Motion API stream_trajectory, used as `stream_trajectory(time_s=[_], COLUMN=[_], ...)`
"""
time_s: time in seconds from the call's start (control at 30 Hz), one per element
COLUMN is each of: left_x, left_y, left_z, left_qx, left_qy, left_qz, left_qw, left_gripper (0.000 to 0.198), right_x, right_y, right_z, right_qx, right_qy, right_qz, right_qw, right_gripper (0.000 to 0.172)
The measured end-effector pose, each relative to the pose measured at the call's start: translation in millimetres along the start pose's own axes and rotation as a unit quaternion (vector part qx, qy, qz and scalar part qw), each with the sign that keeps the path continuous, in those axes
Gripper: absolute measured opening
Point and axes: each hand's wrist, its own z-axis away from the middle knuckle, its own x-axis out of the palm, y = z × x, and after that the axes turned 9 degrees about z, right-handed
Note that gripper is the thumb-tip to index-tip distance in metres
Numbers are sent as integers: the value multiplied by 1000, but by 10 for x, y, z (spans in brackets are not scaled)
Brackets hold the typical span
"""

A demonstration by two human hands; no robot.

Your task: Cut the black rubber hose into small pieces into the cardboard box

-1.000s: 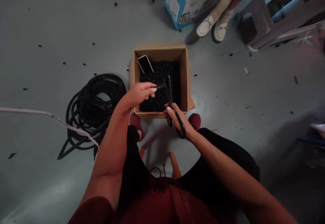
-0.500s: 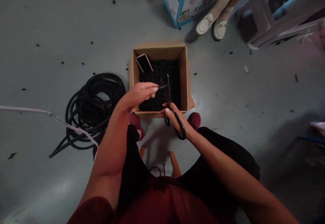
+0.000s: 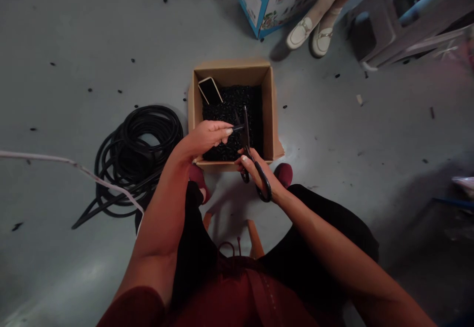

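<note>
My left hand (image 3: 207, 137) pinches a short end of black rubber hose (image 3: 237, 128) over a cardboard box (image 3: 231, 70). My right hand (image 3: 257, 174) grips black-handled scissors (image 3: 245, 134), with fingers through the loops. Their open blades stand around the hose end, just beyond my left fingertips. The box is filled with small black rubber pieces (image 3: 233, 100). A smartphone (image 3: 210, 90) leans in its back left corner. My hands hide the box's front part.
A coil of black hose (image 3: 129, 154) lies left of the box, crossed by a white cord (image 3: 74, 165). Small black pieces dot the grey floor. Ahead stand a blue carton (image 3: 272, 1), a person's white-shoed feet (image 3: 309, 33) and a grey stool (image 3: 388, 25).
The whole scene has shifted slightly upward in view. My hands have moved only a little, and the scissors remain at the hose end.
</note>
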Motion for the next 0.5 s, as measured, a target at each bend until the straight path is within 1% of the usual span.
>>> stream_trajectory(time_s=[0.1,0.27,0.37,0.5], left_x=[12,19,17,17], left_y=[0,-10,-11,3], left_z=[-8,-28,-31,-17], left_qx=[1,11,16,11], left_qy=[-10,-30,-34,-35], left_qz=[-24,-70,-78,-72], left_qw=[1000,997,996,997], left_gripper=[40,34,32,35], right_x=[-19,-66,-71,-44], right_y=[4,-78,-114,-74], right_z=[-3,28,41,31], right_qx=[1,6,0,8], right_qy=[1,-10,-10,-14], right_qz=[7,32,30,4], right_qw=[1000,999,1000,1000], right_gripper=[51,48,47,47])
